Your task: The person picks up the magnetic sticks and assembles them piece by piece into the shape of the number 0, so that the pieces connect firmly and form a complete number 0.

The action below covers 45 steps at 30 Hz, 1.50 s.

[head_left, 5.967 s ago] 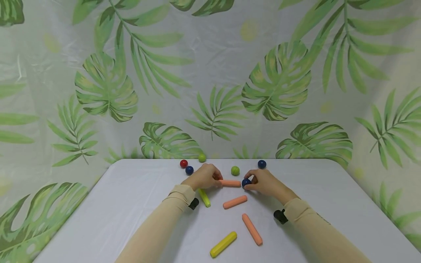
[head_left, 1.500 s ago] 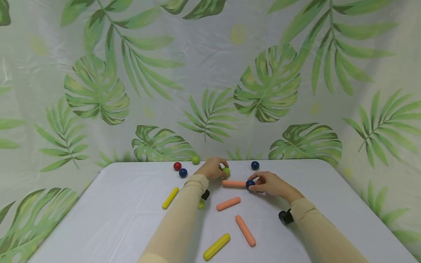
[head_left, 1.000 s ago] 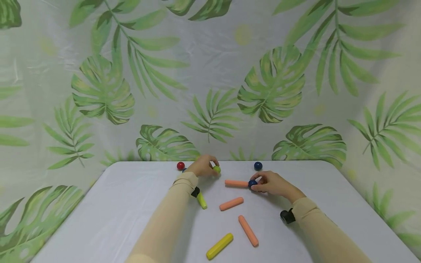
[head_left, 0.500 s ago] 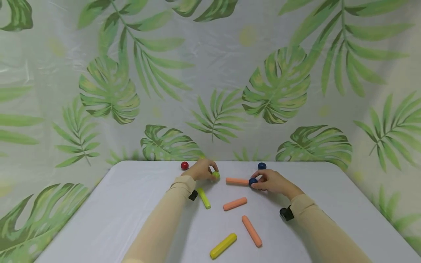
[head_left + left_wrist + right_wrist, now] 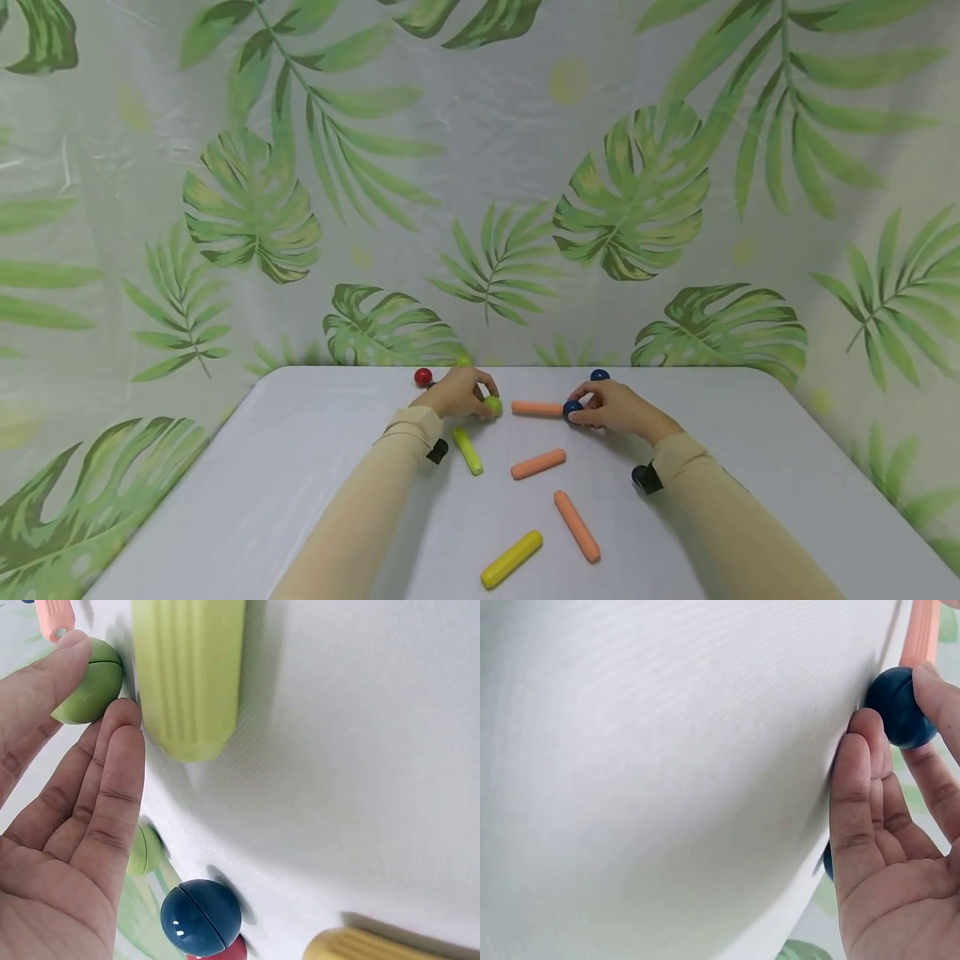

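My left hand (image 5: pixel 474 395) pinches a green ball (image 5: pixel 492 406) between thumb and fingers (image 5: pixel 112 772), just left of an orange stick (image 5: pixel 536 408) lying on the white table (image 5: pixel 300 467). In the left wrist view the green ball (image 5: pixel 94 682) sits beside a lime stick (image 5: pixel 187 671). My right hand (image 5: pixel 592 407) pinches a dark blue ball (image 5: pixel 572 409) at the orange stick's right end. The right wrist view shows this blue ball (image 5: pixel 900 705) against the orange stick (image 5: pixel 921 634), with fingers (image 5: pixel 859 795) curled beside it.
A red ball (image 5: pixel 423 377), a green ball (image 5: pixel 463 361) and a blue ball (image 5: pixel 598 375) lie near the table's far edge. Nearer me lie a lime stick (image 5: pixel 467 451), two orange sticks (image 5: pixel 537 464) (image 5: pixel 577 526) and a yellow stick (image 5: pixel 512 558). A leaf-print curtain hangs behind.
My left hand let go of the orange stick's left end, picked up the green ball behind it and has carried it to that left end. My right hand still holds the blue ball.
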Motion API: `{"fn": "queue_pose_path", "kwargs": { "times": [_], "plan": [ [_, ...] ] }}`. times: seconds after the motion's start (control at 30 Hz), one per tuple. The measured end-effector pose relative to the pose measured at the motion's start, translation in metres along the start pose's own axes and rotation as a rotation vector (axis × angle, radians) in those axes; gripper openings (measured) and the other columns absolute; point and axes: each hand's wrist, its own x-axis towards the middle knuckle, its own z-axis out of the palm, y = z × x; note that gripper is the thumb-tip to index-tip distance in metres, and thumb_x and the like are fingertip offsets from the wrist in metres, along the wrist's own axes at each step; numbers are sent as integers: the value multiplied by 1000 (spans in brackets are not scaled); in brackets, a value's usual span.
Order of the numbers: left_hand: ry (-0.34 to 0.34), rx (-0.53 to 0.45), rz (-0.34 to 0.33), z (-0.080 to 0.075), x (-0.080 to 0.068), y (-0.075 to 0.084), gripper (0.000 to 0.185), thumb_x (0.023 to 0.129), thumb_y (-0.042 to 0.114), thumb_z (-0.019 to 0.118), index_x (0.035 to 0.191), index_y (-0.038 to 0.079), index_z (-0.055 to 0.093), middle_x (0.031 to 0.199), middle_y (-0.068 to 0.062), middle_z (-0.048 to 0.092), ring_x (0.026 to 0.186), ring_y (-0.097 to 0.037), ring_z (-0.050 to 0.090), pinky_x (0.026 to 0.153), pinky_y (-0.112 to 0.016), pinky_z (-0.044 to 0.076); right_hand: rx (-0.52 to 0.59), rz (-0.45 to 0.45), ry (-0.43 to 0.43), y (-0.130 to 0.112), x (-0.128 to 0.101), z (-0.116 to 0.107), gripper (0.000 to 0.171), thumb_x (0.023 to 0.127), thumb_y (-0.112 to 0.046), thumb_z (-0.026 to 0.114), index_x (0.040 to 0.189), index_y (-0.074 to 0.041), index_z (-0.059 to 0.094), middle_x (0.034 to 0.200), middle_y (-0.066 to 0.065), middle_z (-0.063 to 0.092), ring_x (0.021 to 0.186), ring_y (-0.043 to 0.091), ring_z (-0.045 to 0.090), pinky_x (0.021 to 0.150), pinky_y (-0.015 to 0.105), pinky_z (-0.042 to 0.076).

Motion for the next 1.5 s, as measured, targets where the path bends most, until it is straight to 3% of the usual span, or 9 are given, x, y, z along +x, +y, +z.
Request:
{"fn": "queue_pose_path", "kwargs": {
  "times": [1.1, 1.5],
  "plan": [
    [-3, -6, -7, 6, 2, -1, 30, 91, 17, 88, 118, 17, 75, 104, -8, 77, 88, -15, 68, 77, -28, 55, -10, -15, 0, -8, 11, 8, 39, 102, -24, 76, 133, -3, 67, 87, 6, 65, 71, 15, 57, 66, 31, 46],
    [12, 14, -21, 4, -6, 0, 33, 93, 19, 86, 122, 14, 72, 103, -9, 76, 93, -19, 67, 82, -32, 56, -15, -17, -1, -13, 9, 8, 38, 102, -23, 76, 132, -3, 65, 89, 7, 65, 70, 15, 57, 66, 32, 47]
  ]
}}
